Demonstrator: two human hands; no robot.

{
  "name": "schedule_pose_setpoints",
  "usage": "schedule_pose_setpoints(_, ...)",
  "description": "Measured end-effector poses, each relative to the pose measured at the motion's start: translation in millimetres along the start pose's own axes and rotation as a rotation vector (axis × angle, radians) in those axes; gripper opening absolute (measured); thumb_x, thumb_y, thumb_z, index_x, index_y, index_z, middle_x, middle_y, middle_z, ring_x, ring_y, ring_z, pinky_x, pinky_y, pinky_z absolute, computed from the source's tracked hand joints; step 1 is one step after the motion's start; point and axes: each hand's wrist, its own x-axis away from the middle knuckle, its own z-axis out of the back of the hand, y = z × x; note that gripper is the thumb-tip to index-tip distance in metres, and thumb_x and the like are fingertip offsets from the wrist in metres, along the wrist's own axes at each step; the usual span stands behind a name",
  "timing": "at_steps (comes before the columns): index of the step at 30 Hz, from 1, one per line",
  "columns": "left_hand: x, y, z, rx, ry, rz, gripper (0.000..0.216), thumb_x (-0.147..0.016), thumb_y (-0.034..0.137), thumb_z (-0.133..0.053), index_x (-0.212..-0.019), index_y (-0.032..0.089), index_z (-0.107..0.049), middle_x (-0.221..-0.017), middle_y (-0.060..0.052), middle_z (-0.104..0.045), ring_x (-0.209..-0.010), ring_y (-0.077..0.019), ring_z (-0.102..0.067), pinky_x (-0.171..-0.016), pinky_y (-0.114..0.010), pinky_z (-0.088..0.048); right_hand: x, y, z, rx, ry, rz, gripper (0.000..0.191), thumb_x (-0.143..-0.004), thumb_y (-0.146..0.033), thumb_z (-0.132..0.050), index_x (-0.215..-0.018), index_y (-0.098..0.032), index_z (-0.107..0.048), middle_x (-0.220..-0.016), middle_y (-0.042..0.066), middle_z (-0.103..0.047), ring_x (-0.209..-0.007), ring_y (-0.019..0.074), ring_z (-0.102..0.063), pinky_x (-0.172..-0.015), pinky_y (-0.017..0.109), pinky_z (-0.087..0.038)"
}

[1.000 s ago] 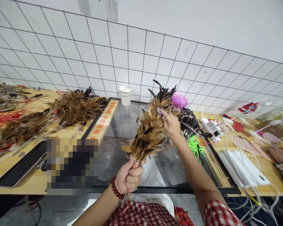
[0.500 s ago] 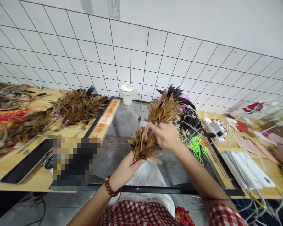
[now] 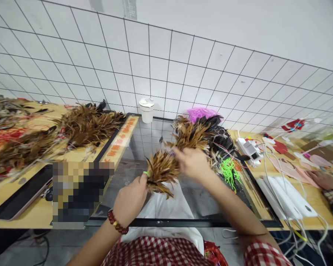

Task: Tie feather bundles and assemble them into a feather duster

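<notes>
My left hand (image 3: 130, 199) is closed round the base of a brown feather bundle (image 3: 162, 170), just above the front edge of the glass panel (image 3: 144, 147). A bit of green cord shows at my fingertips. My right hand (image 3: 192, 162) is closed on the feathers a little further up the same bundle, which stretches toward a pile of brown and black feathers (image 3: 199, 129). A red bead bracelet (image 3: 117, 226) sits on my left wrist.
Heaps of brown feathers (image 3: 88, 123) and red cords cover the wooden table at left, with a dark phone (image 3: 19, 197) near its front edge. A white cup (image 3: 147, 110) stands at the back. Green cords (image 3: 229, 170), white boxes (image 3: 285, 195), cables and another person's arm (image 3: 326, 181) lie right.
The feather bundle has dropped from upright to low and nearly flat. My right hand slid down it toward my left hand, which moved left and turned its back to the camera.
</notes>
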Motion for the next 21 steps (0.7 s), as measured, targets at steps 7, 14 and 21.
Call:
schedule_pose_setpoints(7,17.6,-16.6,-8.9,0.016,0.015,0.039,0.038,-0.09,0.02,-0.033,-0.119,0.012,-0.056,-0.094,-0.013,-0.068,-0.079,-0.0233,-0.068,-0.06,-0.03,-0.048,-7.4,137.1,15.2,0.056,0.245,-0.701,0.046,-0.095,-0.036,-0.029,-0.134,-0.023,-0.052,-0.095,0.012,-0.066,-0.078,0.0227,-0.056,-0.064,0.031,-0.034)
schedule_pose_setpoints(14,14.6,-14.1,-11.1,0.18,-0.036,0.082,0.039,-0.09,0.021,-0.03,-0.12,0.011,-0.052,-0.099,-0.016,-0.068,-0.084,-0.026,-0.067,-0.066,-0.033,-0.047,19.0,-0.1,-24.5,-0.011,0.215,0.263,0.051,-0.087,-0.028,-0.046,-0.138,-0.024,-0.048,-0.076,0.006,-0.057,-0.07,0.0182,-0.049,-0.065,0.033,-0.03)
schedule_pose_setpoints(21,15.3,-12.8,-14.0,1.175,-0.315,0.162,0.034,-0.083,0.048,-0.051,-0.099,0.018,-0.052,-0.065,0.0,-0.056,-0.053,-0.014,-0.051,-0.05,-0.024,-0.037,-14.6,79.7,-32.0,0.038,0.181,-0.452,0.046,-0.092,-0.026,-0.036,-0.135,-0.02,-0.05,-0.085,0.011,-0.063,-0.067,0.0183,-0.053,-0.061,0.031,-0.027)
